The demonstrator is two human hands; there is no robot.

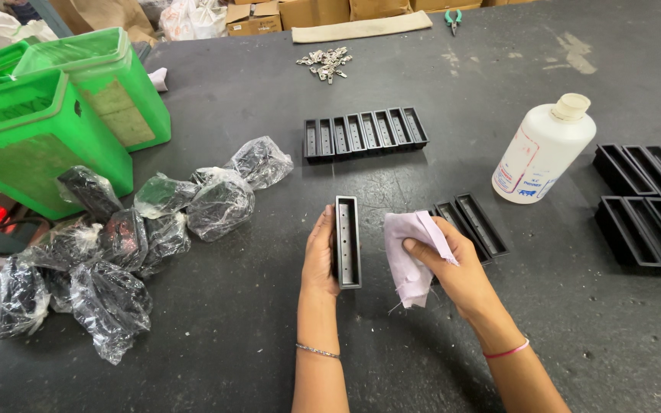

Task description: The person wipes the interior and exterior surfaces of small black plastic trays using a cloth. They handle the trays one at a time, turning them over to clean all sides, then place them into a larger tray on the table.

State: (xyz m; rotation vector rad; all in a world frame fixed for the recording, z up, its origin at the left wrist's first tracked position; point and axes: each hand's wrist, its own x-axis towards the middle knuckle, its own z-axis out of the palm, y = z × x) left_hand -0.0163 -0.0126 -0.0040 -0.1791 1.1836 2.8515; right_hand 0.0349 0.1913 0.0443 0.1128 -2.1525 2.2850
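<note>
My left hand (320, 251) grips a narrow black rectangular tray part (347, 241) by its left side, its open face with a row of small holes turned up. My right hand (453, 264) pinches a crumpled pale lilac cloth (408, 248) just right of that part, not touching it. Both hands hover over a dark grey table (231, 321). Two more black tray parts (472, 223) lie side by side right behind my right hand.
A row of several black tray parts (365, 133) lies farther back. A white plastic bottle (543, 151) stands at right, with more black trays (648, 203) beyond. Clear bags of black parts (116, 245) pile at left beside green bins (47, 122). Small metal clips (324, 63) and pliers (453, 18) sit far back.
</note>
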